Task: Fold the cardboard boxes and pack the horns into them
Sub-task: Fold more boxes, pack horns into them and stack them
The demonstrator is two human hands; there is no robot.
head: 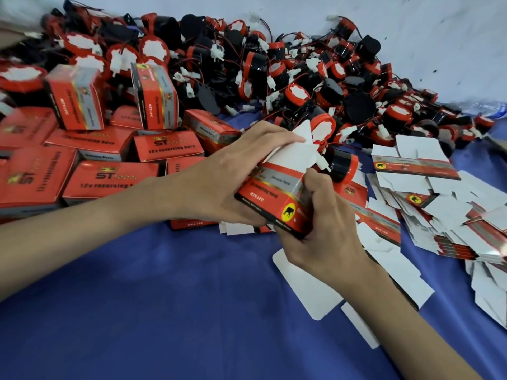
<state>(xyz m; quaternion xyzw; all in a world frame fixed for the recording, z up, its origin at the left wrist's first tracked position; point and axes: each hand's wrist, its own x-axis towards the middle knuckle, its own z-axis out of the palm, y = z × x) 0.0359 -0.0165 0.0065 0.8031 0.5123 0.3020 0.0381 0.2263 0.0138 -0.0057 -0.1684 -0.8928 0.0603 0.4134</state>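
Head view. A person's two bare hands work over a blue cloth [170,311] spread on the work surface. Between the hands is a red cardboard box [277,198], tilted, with a yellow round mark showing an elephant on its near face and white flaps [293,152] standing open at its far end. The left hand [233,174] lies over the box from the left; its fingers are stretched along the top, close together, with the fingertips touching a white flap. The right hand [326,223] grips the box from below and from the right, fingers curled round its near corner and the thumb pressed at the edge of a flap.

Just beyond the box lies a horn [343,165], black with a red rim; whether it touches the box cannot be told. Behind it, against a pale wall [411,28], a large heap of horns [274,67] with red wires and white plugs fills the back of the surface. To the left, closed red boxes [109,176] lie stacked and tumbled, two of them standing on end. To the right, a pile of flat unfolded boxes [444,209] lies fanned out, white sides and red printed sides showing; several loose flat ones lie beneath the right wrist.
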